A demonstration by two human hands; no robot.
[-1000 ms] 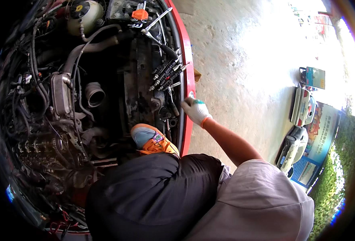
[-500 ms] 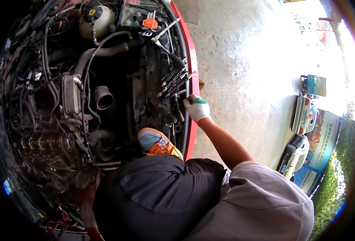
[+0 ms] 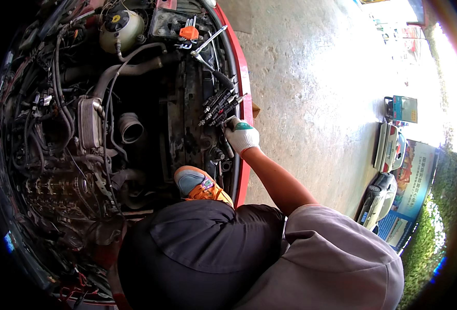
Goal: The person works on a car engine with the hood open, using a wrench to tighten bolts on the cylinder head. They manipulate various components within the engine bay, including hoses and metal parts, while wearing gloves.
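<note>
The gloved right hand (image 3: pixel 242 135) has shifted inward from the red front edge (image 3: pixel 246 98) to the slim metal tool (image 3: pixel 228 149) beside the clustered black parts (image 3: pixel 219 109); contact seems likely (fingertips hidden; grasp I cannot tell).

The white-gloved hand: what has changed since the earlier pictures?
The white-gloved right hand has moved left, inward over the red painted car edge, to the slim grey metal tool; its exact grip is hidden. The black cylindrical parts and orange plastic key holder stayed put.
</note>
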